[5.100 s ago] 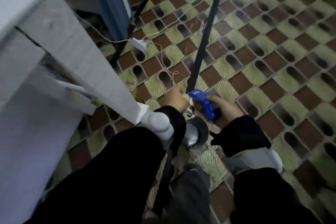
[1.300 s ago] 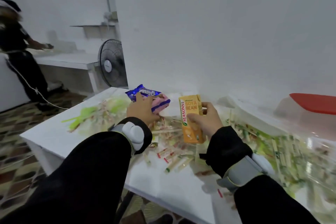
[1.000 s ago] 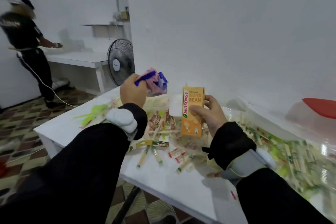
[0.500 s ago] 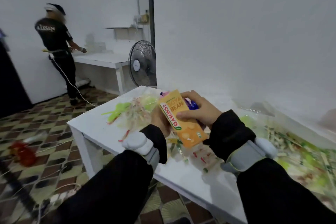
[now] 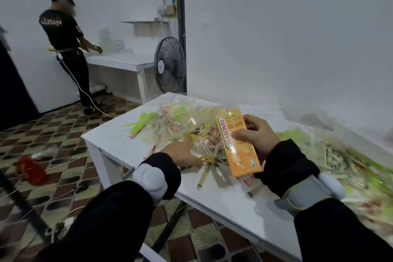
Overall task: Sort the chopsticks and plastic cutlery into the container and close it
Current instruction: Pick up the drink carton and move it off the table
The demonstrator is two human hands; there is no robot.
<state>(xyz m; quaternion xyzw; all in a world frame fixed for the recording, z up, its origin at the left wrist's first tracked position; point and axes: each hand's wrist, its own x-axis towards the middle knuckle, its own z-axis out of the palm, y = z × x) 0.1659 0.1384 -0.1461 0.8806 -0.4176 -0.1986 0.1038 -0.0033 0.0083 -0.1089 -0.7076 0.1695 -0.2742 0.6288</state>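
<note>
My right hand (image 5: 258,137) grips an orange soya bean drink carton (image 5: 239,147) above the white table (image 5: 223,198); a bit of purple shows behind its fingers. My left hand (image 5: 182,152) lies with fingers stretched out on a heap of paper-wrapped chopsticks (image 5: 209,144). Green plastic cutlery (image 5: 141,125) lies at the heap's far left end. To the right a clear container (image 5: 314,134), blurred, holds more chopsticks and green cutlery. Its lid is out of view.
A standing fan (image 5: 170,68) is behind the table's far corner. Another person (image 5: 66,49) works at a second white table (image 5: 123,61) by the back wall. A red object (image 5: 32,170) and cables lie on the patterned floor at left.
My left hand has come out from behind the carton and dropped onto the chopstick heap. The blue snack packet it held is no longer in it. The view has swung left.
</note>
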